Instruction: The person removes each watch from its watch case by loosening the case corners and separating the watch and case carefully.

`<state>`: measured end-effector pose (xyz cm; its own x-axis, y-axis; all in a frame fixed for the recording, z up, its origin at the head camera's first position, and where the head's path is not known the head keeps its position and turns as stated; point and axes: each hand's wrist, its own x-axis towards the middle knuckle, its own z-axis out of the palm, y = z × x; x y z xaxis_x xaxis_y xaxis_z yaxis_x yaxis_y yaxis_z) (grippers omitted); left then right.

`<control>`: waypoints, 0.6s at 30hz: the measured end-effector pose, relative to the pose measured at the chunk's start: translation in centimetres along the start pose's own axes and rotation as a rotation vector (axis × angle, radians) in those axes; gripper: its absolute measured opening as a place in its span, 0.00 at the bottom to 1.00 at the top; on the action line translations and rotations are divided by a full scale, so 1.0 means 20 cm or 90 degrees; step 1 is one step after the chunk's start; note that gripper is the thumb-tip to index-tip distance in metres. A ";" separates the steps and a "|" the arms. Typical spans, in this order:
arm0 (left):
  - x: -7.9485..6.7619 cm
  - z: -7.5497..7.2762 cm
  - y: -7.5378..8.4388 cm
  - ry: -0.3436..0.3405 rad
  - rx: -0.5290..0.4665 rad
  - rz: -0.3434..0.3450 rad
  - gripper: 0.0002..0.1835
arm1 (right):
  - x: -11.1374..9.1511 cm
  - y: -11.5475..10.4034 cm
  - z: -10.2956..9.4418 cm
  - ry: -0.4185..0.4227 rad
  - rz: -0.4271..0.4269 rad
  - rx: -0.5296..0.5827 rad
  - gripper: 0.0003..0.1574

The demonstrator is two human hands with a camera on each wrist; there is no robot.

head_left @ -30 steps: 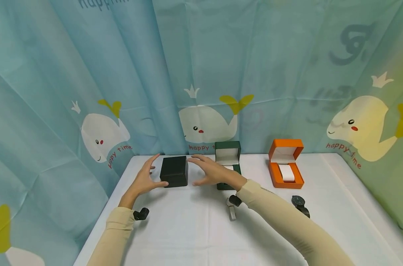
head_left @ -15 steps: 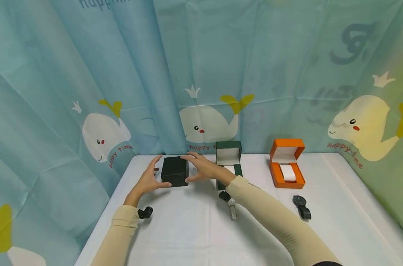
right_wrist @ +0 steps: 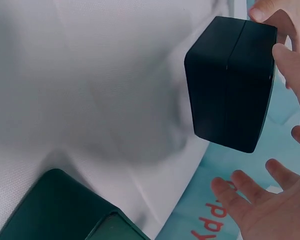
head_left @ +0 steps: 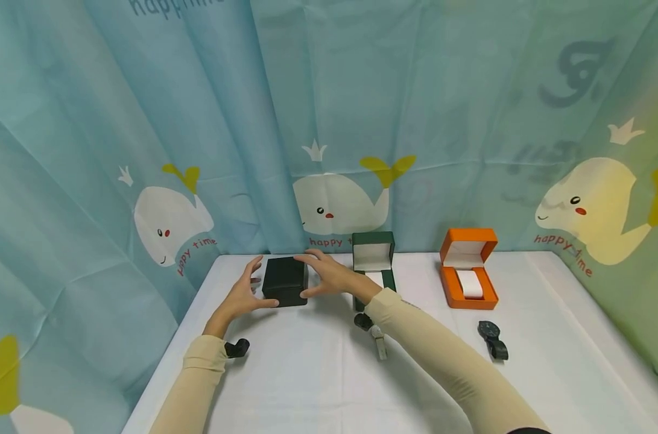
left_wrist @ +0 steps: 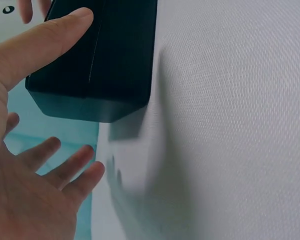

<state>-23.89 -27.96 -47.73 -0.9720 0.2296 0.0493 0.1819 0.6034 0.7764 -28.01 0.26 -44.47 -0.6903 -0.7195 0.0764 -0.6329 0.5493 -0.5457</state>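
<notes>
Black box (head_left: 285, 281) is sitting between the wide-spread fingers (left_wrist: 82, 182) of the left hand (head_left: 240, 298) and right hand (head_left: 331, 276), neither gripping it, thumbs (left_wrist: 47, 42) lying at its near side, contact staying unclear.

Blue curtain (head_left: 442, 108) has red "happy time" under the left whale (head_left: 168, 217) and right whale (head_left: 589, 211) — middle whale (head_left: 336, 202) only gets "happy t" before the green box (head_left: 373, 237) blocks it. Dark lettering (head_left: 177, 6) up top's cut off — "happ" at best.

There are 3 boxes (head_left: 285, 280), 2 watches (head_left: 490, 330) and 2 hands (head_left: 240, 299) in view.
</notes>
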 end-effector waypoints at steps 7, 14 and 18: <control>0.01 0.00 -0.02 -0.048 -0.079 -0.009 0.68 | -0.01 0.01 0.01 0.009 0.021 0.006 0.58; 0.03 -0.01 -0.05 -0.075 -0.121 -0.023 0.69 | -0.01 0.03 0.01 0.008 0.034 0.002 0.58; 0.05 -0.01 -0.08 -0.101 -0.125 -0.034 0.70 | -0.01 0.03 0.00 0.008 0.041 -0.003 0.59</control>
<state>-25.20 -28.77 -48.83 -0.9409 0.3285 -0.0822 0.0837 0.4609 0.8835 -28.25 0.66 -44.79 -0.7342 -0.6769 0.0521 -0.5888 0.5967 -0.5453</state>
